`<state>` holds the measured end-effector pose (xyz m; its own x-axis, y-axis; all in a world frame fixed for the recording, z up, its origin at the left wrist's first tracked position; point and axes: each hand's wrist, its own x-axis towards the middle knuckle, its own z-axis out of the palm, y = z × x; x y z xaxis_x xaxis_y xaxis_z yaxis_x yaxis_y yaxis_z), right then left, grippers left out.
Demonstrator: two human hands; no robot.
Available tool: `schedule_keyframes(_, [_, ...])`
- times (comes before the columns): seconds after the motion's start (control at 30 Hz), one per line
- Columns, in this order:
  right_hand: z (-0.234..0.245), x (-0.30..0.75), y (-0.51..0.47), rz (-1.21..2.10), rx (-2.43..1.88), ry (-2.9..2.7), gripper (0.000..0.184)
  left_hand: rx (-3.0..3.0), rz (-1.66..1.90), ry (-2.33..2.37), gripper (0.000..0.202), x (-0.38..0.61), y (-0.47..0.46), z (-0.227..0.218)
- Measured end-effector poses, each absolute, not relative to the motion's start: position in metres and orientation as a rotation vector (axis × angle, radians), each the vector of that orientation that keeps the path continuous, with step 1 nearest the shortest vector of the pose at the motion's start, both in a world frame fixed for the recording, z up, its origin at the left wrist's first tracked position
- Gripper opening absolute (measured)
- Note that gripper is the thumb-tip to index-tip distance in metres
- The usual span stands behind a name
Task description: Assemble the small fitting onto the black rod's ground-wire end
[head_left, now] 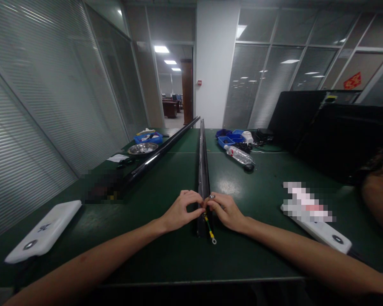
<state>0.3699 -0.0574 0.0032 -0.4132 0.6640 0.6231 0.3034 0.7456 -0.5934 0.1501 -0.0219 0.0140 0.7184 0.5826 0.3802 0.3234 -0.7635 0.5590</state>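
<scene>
A long black channel-shaped strip runs away from me down the middle of the table. My left hand reaches over its near end from the left, thumb and fingertips closed at the upper end of a short green-and-yellow wire. The wire's free end carries a ring terminal and points toward me. From the right, my right hand pinches at the same spot, its fingertips close to the left ones. Something small and silvery shows at its index finger; what lies between those fingertips is hidden.
A second black strip lies slantwise to the left. Near it are a metal bowl and a blue basket. White devices flank my arms. A plastic bottle and blue bins stand right; another person's arm rests far right.
</scene>
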Motion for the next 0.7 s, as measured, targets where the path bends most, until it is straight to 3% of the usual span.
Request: schedule_keyframes(0.7, [-0.0009,0.3697,-0.0581,0.424,-0.776,-1.978,0.030,2.450,0.776,0.702,0.009,0.1496,-0.0210,0.0131])
